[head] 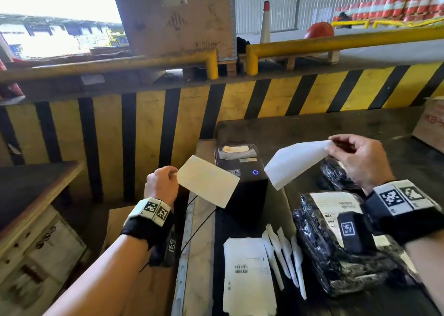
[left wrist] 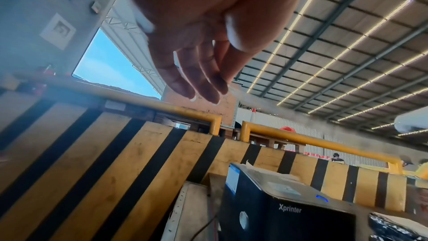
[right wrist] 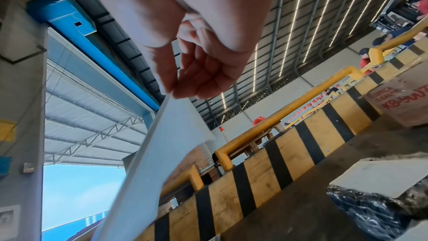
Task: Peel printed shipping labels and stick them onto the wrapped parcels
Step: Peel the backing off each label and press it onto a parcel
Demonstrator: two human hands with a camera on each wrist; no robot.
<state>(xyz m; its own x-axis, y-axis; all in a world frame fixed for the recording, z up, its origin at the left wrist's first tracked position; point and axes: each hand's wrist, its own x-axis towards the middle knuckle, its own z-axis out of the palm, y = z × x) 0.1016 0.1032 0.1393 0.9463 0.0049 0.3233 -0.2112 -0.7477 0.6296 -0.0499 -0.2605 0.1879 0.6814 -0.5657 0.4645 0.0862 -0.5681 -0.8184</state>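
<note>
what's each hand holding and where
Left hand pinches the yellowish backing sheet by its left corner; right hand pinches the white label by its upper right corner.

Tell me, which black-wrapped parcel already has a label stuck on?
The near parcel, beside the right wrist, with a printed label on top. The far parcel shows none in the head view.

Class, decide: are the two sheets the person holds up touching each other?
Apart. The head view shows the yellowish sheet in the left hand and the white sheet in the right hand separated by the printer.
</note>
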